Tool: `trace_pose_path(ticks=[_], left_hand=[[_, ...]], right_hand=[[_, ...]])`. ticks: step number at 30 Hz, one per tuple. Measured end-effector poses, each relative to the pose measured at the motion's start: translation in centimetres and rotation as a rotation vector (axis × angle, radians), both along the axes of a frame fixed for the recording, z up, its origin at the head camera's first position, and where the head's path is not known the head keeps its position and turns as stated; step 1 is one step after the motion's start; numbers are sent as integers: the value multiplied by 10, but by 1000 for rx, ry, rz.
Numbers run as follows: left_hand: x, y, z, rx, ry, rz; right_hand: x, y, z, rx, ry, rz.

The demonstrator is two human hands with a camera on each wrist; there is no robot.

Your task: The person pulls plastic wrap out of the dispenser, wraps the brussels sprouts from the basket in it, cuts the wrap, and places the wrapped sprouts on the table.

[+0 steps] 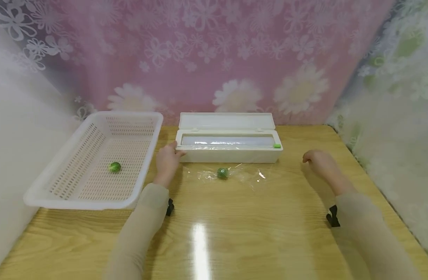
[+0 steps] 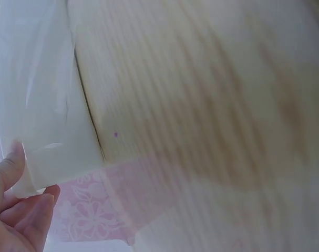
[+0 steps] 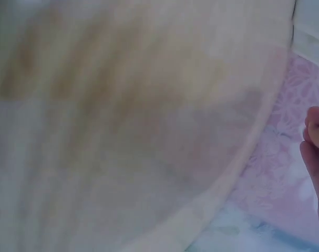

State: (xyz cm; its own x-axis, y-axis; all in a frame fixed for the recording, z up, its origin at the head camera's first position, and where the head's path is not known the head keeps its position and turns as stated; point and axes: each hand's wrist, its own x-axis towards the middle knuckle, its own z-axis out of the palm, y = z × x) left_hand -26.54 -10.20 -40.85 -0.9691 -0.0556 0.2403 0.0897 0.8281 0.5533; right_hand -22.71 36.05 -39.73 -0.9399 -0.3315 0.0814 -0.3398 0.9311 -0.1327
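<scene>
While my left hand (image 1: 167, 160) grips the film box (image 1: 231, 156) at its left end, my right hand (image 1: 320, 161) curls well apart; a green sprout (image 1: 222, 173) lies amid clear film (image 1: 247, 177) before the box.

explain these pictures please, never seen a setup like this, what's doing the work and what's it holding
A person works here; the left hand and right hand are bare. The biggest picture comes from a camera on the head, the other two from one on each wrist. On the wood-grained table stand a white basket with a small green vegetable in it and a white box, lid open, with what looks like a film roll inside. In front of the box, a second green vegetable lies among clear film. The left hand has its grip on the box's left end; the right hand is curled, nothing visible in it.
</scene>
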Motion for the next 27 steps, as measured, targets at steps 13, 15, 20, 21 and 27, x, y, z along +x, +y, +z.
trace_pose_path(ticks=[13, 15, 20, 21, 27], left_hand=[[7, -4, 9, 2, -99, -37], [8, -4, 11, 19, -112, -45], [12, -2, 16, 1, -85, -54], [12, -1, 17, -11, -65, -58], [19, 15, 28, -114, 47, -213]], right_hand=[[-5, -42, 18, -104, 167, 111], [-5, -49, 22, -118, 212, 126], [-5, -71, 26, -148, 308, 204], [-5, -76, 26, -151, 329, 231], [-4, -112, 30, -145, 394, 345]])
